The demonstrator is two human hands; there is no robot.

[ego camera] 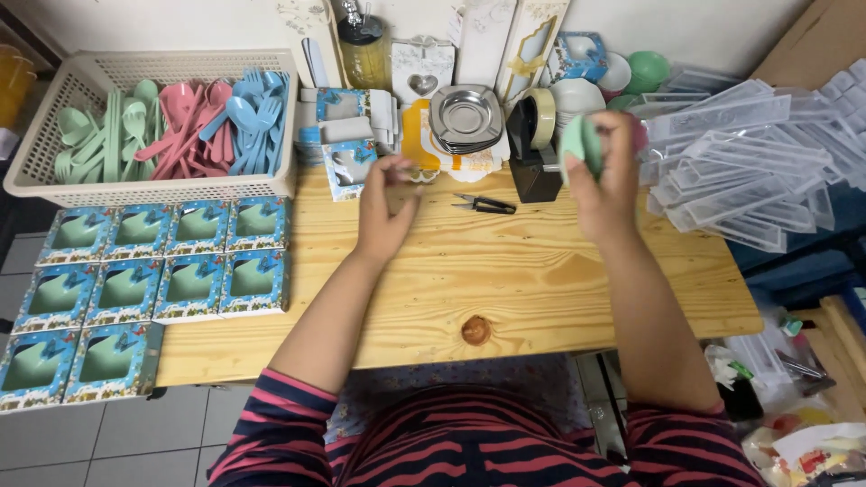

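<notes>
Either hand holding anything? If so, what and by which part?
The right hand holds a pale green rounded piece in a grip around its edge, fingers on the far side. The left hand looks empty over the wooden table.

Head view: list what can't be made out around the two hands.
- Green item: blurred, mostly covered by right hand; its kind unclear.
- Left hand: fingertips blurred; any hold unclear.
- Clear plastic cases: cut off by the right edge.
</notes>
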